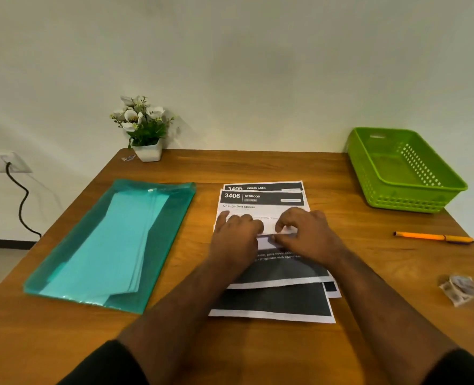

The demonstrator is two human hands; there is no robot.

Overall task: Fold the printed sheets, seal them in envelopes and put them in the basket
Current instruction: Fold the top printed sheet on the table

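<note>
Both forearms reach in: my left hand (237, 234) presses flat, my right hand (304, 232) pinches the printed sheets (261, 202); I'm folding, crease next.

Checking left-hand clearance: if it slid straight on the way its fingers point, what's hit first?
Likely nothing solid: the left hand points up the printed sheets, then bare table toward the wall. Depth uncertain.

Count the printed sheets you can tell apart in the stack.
3, maybe more hidden. Sheet 3405 peeks out at the far end, sheet 3406 lies on it under both hands, and a third sheet sticks out nearest the person.
</note>
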